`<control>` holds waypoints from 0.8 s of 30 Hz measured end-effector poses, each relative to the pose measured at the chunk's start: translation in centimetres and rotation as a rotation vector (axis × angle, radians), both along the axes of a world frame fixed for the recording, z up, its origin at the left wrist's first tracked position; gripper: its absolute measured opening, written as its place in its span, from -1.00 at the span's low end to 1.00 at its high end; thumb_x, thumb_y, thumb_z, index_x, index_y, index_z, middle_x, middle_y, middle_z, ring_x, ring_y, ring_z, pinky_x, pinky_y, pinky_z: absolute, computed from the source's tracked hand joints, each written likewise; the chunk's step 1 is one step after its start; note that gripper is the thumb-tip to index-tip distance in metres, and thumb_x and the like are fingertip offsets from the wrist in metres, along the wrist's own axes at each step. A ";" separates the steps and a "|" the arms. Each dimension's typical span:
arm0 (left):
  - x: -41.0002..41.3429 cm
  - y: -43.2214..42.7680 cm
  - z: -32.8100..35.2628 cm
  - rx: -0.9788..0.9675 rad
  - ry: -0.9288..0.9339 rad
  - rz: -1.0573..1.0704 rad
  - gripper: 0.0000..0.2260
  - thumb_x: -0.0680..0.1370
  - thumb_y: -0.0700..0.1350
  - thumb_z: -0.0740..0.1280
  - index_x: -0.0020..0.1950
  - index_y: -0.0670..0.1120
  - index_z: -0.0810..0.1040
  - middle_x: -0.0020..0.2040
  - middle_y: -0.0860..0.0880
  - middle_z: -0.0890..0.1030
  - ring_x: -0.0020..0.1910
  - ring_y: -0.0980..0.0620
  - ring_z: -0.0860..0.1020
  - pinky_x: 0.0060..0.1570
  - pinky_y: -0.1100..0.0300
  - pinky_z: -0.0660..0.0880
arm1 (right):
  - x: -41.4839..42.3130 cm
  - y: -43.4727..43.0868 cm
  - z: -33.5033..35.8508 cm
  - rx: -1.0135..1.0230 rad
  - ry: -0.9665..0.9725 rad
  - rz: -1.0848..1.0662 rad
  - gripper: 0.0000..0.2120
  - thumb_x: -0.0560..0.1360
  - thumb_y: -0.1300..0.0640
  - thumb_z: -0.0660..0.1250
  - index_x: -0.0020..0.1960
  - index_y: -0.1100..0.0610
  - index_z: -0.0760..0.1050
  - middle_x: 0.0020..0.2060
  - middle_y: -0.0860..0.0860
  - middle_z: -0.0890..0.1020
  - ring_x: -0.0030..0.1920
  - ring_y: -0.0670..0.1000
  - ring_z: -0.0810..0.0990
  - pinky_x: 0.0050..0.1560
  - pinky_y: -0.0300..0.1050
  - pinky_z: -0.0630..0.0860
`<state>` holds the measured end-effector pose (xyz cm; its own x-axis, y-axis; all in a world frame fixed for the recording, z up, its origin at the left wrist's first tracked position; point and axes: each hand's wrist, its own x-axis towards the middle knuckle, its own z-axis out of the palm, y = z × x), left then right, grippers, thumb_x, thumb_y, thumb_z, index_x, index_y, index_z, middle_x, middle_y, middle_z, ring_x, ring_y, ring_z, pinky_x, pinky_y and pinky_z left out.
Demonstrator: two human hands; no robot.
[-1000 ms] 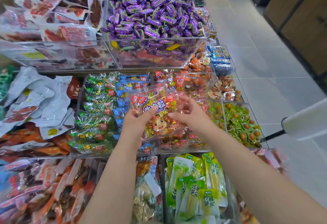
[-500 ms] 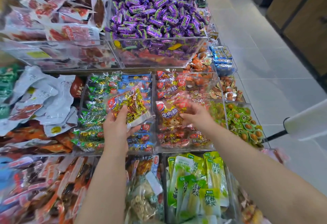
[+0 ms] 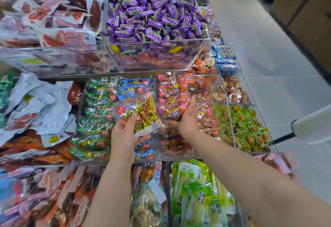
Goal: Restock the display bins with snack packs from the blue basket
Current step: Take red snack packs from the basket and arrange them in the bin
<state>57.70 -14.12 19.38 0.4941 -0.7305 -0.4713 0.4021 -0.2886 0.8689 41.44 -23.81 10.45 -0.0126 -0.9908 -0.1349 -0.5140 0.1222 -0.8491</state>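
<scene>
Nearest the camera, at the bottom edge, a clear bin holds upright green and yellow packs (image 3: 198, 194), and to its left lies a heap of orange and red pouches (image 3: 53, 196). Two bare forearms reach up from here over the display.

The left hand (image 3: 125, 133) is closed on a gold-wrapped snack pack (image 3: 141, 113) — thumb on top, fingers curled beneath its lower edge — and holds it tilted in the air above the divide between two clear bins. Just beside it, the right hand (image 3: 186, 121) grips a red snack pack (image 3: 172, 108) from its right side and underneath, holding it over the red-pack bin (image 3: 177, 156), where like packs already lie stacked. The two held packs sit side by side, nearly touching.

Left of the hands, a bin of green and blue packs (image 3: 100, 112) is filled in rows, and further left lies a loose pile of white pouches (image 3: 41, 105). To the right, a bin of small green-wrapped sweets (image 3: 249, 130) stands by the aisle floor.

Farther back, on the upper tier, a large clear bin is heaped with purple candies (image 3: 154, 15) — beside it, on the left, red and white sausage packs (image 3: 59, 20). The blue basket is out of view.
</scene>
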 end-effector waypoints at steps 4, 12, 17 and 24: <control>0.6 -0.2 0.5 0.018 0.109 -0.115 -0.46 0.54 0.06 0.34 0.47 -0.04 0.30 0.36 0.07 0.35 0.04 -0.17 0.64 -0.32 0.07 0.63 | 0.5 -1.7 0.0 -0.019 0.056 0.028 0.26 0.20 -0.08 0.59 0.49 -0.10 -0.33 0.49 -0.06 -0.07 0.49 0.07 0.05 0.43 0.02 0.10; 0.1 -0.1 0.5 0.034 0.211 -0.319 -0.63 0.62 -0.18 0.24 0.42 -0.10 0.31 0.33 -0.10 0.43 -0.06 -0.03 0.62 -0.23 0.09 0.55 | -0.9 -0.7 0.5 0.047 0.097 0.080 0.26 0.23 -0.16 0.53 0.50 0.04 -0.38 0.50 -0.01 -0.16 0.50 0.06 -0.07 0.45 -0.06 -0.02; -1.5 -0.2 0.1 0.032 0.198 -0.372 -0.78 0.63 -0.15 0.24 0.23 0.03 0.31 -0.01 0.17 0.59 -0.12 0.01 0.69 -0.06 -0.01 0.60 | -4.0 2.7 1.8 0.185 0.103 0.095 0.18 0.35 -0.02 0.50 0.46 -0.08 -0.45 0.47 -0.10 -0.31 0.49 -0.02 -0.22 0.45 -0.03 -0.12; -5.0 -0.6 0.0 0.099 0.267 -0.499 -0.78 0.60 -0.10 0.29 0.23 -0.08 0.51 0.20 0.06 0.58 0.00 0.00 0.66 -0.23 0.08 0.63 | -7.9 6.6 6.8 0.320 -0.553 0.113 -0.70 0.62 0.32 0.08 0.32 0.16 0.34 0.12 -0.14 0.45 -0.09 -0.51 0.49 -0.14 -0.59 0.39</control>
